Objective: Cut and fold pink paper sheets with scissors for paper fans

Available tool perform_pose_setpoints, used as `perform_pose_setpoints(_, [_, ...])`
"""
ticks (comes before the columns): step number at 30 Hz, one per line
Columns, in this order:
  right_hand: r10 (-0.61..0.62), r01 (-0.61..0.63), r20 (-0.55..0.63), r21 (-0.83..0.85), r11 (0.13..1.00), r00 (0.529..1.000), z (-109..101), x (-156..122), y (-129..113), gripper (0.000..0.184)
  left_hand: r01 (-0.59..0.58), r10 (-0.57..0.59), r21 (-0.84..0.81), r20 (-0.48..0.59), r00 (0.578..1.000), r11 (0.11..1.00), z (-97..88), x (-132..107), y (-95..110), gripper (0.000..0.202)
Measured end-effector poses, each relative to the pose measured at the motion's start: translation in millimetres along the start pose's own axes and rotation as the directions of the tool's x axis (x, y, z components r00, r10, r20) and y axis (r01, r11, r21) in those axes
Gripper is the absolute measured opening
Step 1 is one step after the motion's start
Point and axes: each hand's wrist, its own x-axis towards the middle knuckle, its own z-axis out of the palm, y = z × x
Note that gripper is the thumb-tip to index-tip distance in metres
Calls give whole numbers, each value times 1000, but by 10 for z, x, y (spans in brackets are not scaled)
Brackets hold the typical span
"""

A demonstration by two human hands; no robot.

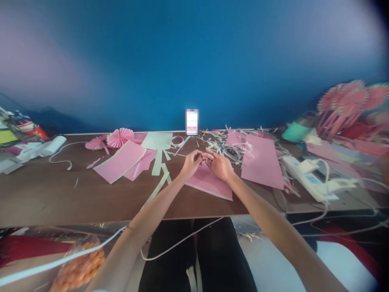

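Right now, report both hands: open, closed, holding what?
Left hand: pinched closed, any held thing too small to tell.
Right hand: same, fingertips meeting the left's.

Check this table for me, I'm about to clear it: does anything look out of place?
Shredded paper strips lie in a tangled heap across the back of the wooden table, spilling onto a pink paper sheet. At right, a white power strip sits at an angle, its white cords trailing over the table's front edge.

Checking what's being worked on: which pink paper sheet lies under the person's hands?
The pink sheet directly beneath the left hand and right hand; the other pink sheets lie off to either side, away from both hands.
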Motion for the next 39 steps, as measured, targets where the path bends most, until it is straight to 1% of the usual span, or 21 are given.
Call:
perform_pose_setpoints(2, [-4, 4, 4, -12, 1000, 1000, 6, -1, -14, 27, -4, 4, 49, 10, 1000, 999, -23, 2, 16, 17])
perform_pose_setpoints(4, [-53, 52, -24, -66, 996, 998, -6, 11, -25, 30, -15, 19, 114, -37, 999, 993, -68, 8, 28, 16])
perform_pose_setpoints(5, [-98, 90, -54, -136, 987, 994, -20, 19, -27, 31, -20, 33, 155, -79, 996, 988, -100, 13, 29, 15])
perform_pose_setpoints(6, [-160, 134, -86, -249, 959, 983, -38, 26, -25, 31, -22, 49, 203, -126, 991, 979, -138, 19, 24, 15])
perform_pose_setpoints(7, [-237, 176, -108, -403, 898, 965, -57, 31, -20, 30, -18, 63, 255, -170, 983, 967, -181, 26, 15, 16])
perform_pose_setpoints(8, [-322, 209, -100, -578, 789, 941, -76, 34, -11, 29, -4, 70, 305, -204, 976, 952, -226, 33, 1, 16])
perform_pose_setpoints(9, [-398, 229, -57, -740, 633, 916, -92, 34, 1, 27, 17, 68, 350, -228, 971, 937, -272, 42, -17, 18])
perform_pose_setpoints(10, [-450, 236, 10, -862, 449, 893, -106, 31, 16, 25, 42, 58, 385, -243, 968, 922, -317, 50, -39, 20])
perform_pose_setpoints(11, [-469, 233, 86, -936, 265, 879, -118, 27, 32, 23, 67, 45, 412, -256, 966, 909, -358, 58, -62, 22])
perform_pose_setpoints(12, [-459, 224, 153, -969, 105, 875, -127, 23, 49, 22, 91, 33, 433, -271, 962, 897, -395, 67, -86, 23])
perform_pose_setpoints(13, [-430, 210, 199, -977, -23, 881, -135, 20, 65, 21, 111, 25, 448, -286, 958, 887, -425, 75, -109, 25])
perform_pose_setpoints(14, [-395, 194, 226, -974, -120, 891, -144, 18, 79, 20, 125, 21, 460, -299, 954, 879, -448, 82, -129, 25])
perform_pose_setpoints(15, [-362, 180, 239, -965, -189, 901, -153, 18, 91, 19, 133, 21, 469, -309, 951, 873, -465, 89, -147, 25])
perform_pose_setpoints(16, [-332, 170, 245, -956, -237, 911, -163, 20, 101, 18, 135, 24, 477, -313, 950, 869, -476, 94, -160, 24])
perform_pose_setpoints(18, [-299, 161, 247, -946, -282, 922, -183, 28, 110, 16, 129, 34, 496, -305, 952, 859, -482, 101, -176, 21])
perform_pose_setpoints(22, [-295, 152, 249, -937, -316, 923, -195, 32, 103, 14, 110, 46, 570, -253, 966, 814, -460, 100, -173, 15])
perform_pose_setpoints(27, [-274, 149, 270, -908, -390, 923, -174, 15, 79, 18, 36, 38, 668, -96, 995, 743, -407, 79, -146, 16])
perform_pose_setpoints(30, [-273, 131, 261, -900, -416, 926, -183, 16, 62, 17, -5, 19, 744, -10, 1000, 669, -389, 63, -142, 16])
perform_pose_setpoints(34, [-285, 89, 223, -904, -417, 932, -203, 23, 42, 17, -44, -64, 838, 94, 993, 544, -413, 59, -161, 15])
perform_pose_setpoints(36, [-296, 73, 211, -906, -416, 932, -203, 22, 36, 17, -46, -86, 862, 103, 991, 506, -437, 65, -171, 16])
perform_pose_setpoints(39, [-312, 58, 203, -907, -418, 928, -196, 12, 27, 16, -7, -94, 885, 57, 994, 466, -466, 73, -174, 20])
